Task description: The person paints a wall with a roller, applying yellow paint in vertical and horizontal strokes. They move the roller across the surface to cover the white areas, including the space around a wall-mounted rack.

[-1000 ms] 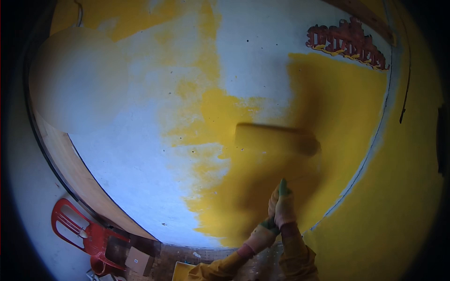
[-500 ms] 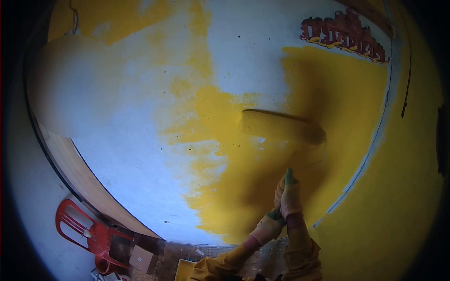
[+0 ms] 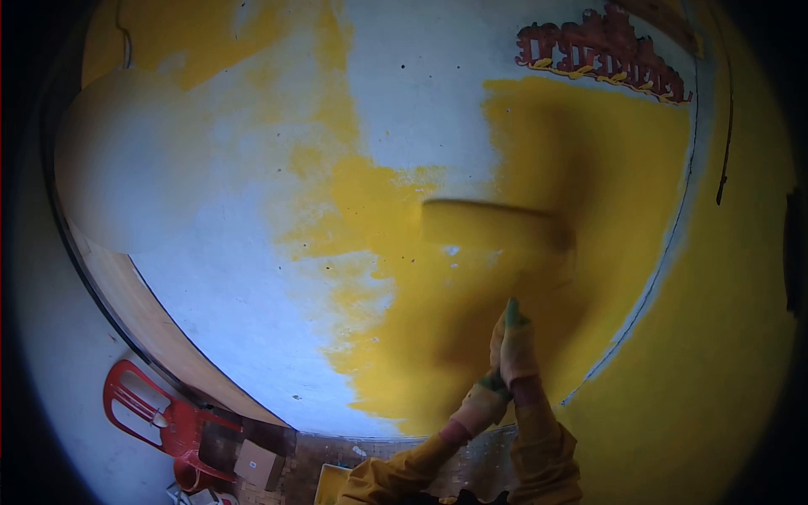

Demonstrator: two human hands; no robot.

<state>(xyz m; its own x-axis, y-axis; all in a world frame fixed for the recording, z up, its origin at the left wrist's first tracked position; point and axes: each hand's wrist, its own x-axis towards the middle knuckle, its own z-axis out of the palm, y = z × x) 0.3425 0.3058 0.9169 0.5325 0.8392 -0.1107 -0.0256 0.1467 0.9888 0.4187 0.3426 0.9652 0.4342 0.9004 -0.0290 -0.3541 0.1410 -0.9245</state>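
Note:
A wide paint roller (image 3: 497, 225), coated in yellow and slightly blurred, is over the yellow-painted part of the wall (image 3: 404, 311). My right hand (image 3: 515, 343), in a pale glove with green fingertips, is closed around the roller's handle. Just below it, my left hand (image 3: 482, 406) wears a matching glove and grips the lower part of the same handle. The fingers hide most of the handle. Small pale spots show through the yellow beneath the roller, and its dark shadow spreads to the right and below.
Red cut-out lettering (image 3: 602, 52) is mounted at the upper right. A large pale round object (image 3: 126, 160) fills the left side. At the lower left are a red plastic chair (image 3: 177, 425), a cardboard box (image 3: 258, 465) and a yellow tray (image 3: 332, 485). A cord (image 3: 726, 151) hangs on the right wall.
The view has shifted slightly right, so the wall and lettering sit further left in frame. The roller also appears a little further left. Both hands keep their grip on its handle.

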